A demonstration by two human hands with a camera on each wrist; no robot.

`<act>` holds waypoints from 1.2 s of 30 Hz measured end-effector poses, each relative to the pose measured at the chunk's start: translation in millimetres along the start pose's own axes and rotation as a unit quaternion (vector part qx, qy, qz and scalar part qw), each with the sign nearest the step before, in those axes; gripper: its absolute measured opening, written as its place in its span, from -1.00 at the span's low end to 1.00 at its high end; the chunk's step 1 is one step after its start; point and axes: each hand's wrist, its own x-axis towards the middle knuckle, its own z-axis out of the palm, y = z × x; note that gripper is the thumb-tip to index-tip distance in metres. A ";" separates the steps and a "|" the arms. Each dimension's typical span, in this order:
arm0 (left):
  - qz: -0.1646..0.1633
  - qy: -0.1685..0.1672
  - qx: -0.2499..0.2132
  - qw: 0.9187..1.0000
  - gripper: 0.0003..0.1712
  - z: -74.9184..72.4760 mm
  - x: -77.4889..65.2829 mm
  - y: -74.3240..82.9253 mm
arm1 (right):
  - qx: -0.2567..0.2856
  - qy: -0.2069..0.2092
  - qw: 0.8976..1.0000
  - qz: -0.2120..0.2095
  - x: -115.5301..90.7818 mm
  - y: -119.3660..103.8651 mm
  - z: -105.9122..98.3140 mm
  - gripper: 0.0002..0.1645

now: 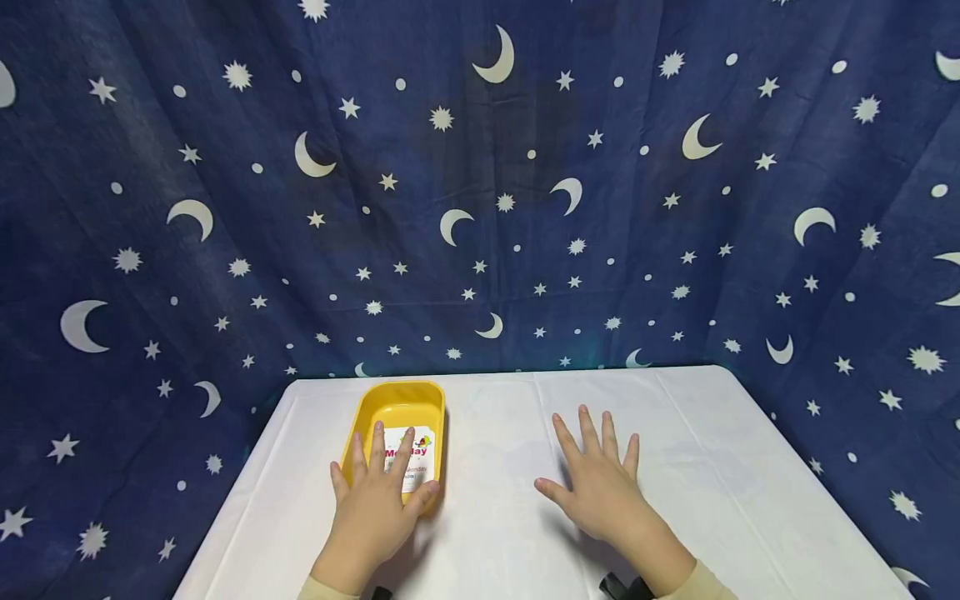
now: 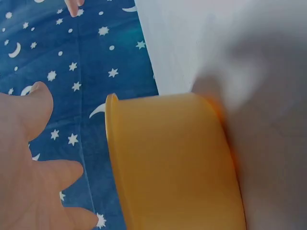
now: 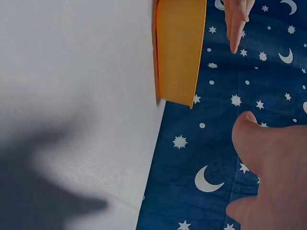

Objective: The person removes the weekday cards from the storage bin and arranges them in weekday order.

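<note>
A yellow rectangular tray (image 1: 408,392) stands on the left part of the white table. Inside it lies a white card (image 1: 423,475) with a colourful picture and print that reads "Monday". My left hand (image 1: 378,504) is spread above the tray's near end, partly hiding the card; the left wrist view shows a gap between the fingers and the tray's side wall (image 2: 168,158). Over the table to the right, my right hand (image 1: 603,492) is held with fingers spread, holding nothing. It casts a shadow on the cloth, apart from the tray.
A white cloth covers the table (image 1: 510,533). Behind and beside it hangs a dark blue curtain (image 1: 480,250) printed with moons and stars. Black straps or devices (image 1: 626,587) show at the wrists.
</note>
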 end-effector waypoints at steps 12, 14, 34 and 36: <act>-0.026 -0.078 -0.090 0.993 -0.02 -19.6 -1.0 -23.4 | 0.015 -0.049 0.997 -0.053 9.8 -10.7 -7.5 0.24; -0.036 -0.078 -0.105 0.991 -0.03 -23.0 -0.9 -27.6 | 0.017 -0.055 0.996 -0.061 13.1 -14.1 -6.7 0.24; -0.139 0.003 -0.229 0.963 -0.42 -27.4 5.0 -75.4 | 0.033 -0.034 0.990 -0.132 54.6 -53.7 14.3 0.17; -0.143 0.003 -0.236 0.961 -0.44 -27.6 5.8 -79.9 | 0.033 -0.031 0.990 -0.133 61.3 -59.0 18.3 0.12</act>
